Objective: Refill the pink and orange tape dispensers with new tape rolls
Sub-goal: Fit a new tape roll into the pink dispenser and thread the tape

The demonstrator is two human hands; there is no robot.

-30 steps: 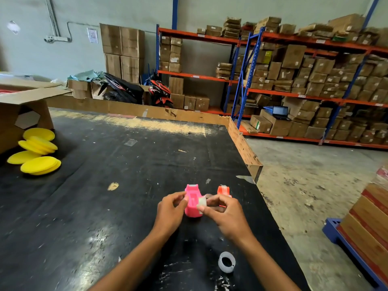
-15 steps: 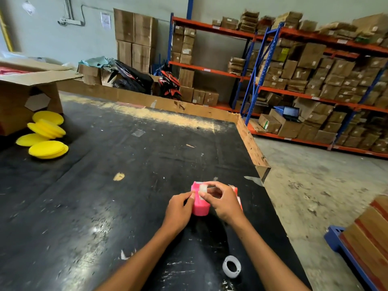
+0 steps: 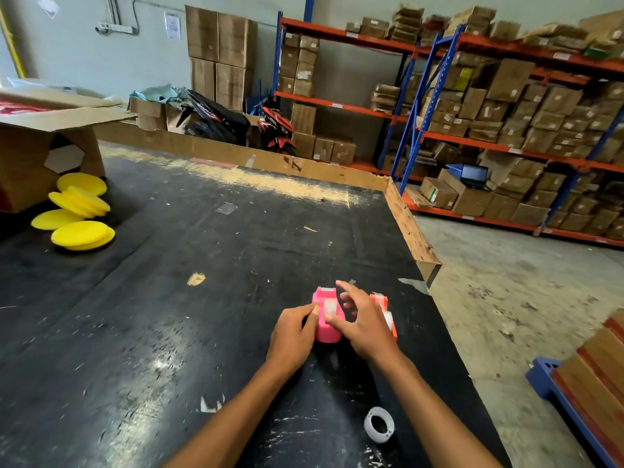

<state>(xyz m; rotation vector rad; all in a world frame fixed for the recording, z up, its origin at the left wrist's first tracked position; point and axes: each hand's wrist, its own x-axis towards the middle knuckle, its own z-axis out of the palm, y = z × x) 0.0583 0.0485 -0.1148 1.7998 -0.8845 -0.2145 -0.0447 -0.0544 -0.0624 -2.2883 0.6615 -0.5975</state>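
Note:
The pink tape dispenser (image 3: pixel 326 327) stands on the black table near its right edge, with a clear tape roll (image 3: pixel 330 307) seated in it. My left hand (image 3: pixel 293 332) grips the dispenser's left side. My right hand (image 3: pixel 361 320) rests over its right side, thumb on the pink body beside the roll, the other fingers spread and lifted. The orange tape dispenser (image 3: pixel 383 307) stands just right of the pink one, mostly hidden behind my right hand. A loose tape roll (image 3: pixel 379 424) lies flat on the table nearer to me, below my right forearm.
Several yellow round pads (image 3: pixel 79 212) lie at the far left beside an open cardboard box (image 3: pixel 30 153). A cardboard rim (image 3: pixel 410 228) lines the table's right and far edges. Beyond the right edge are concrete floor, shelving full of boxes and a blue pallet (image 3: pixel 553 383).
My right hand pushed the tape roll down into the pink dispenser and then spread its fingers, uncovering part of the orange dispenser. The camera moved closer and shifted slightly.

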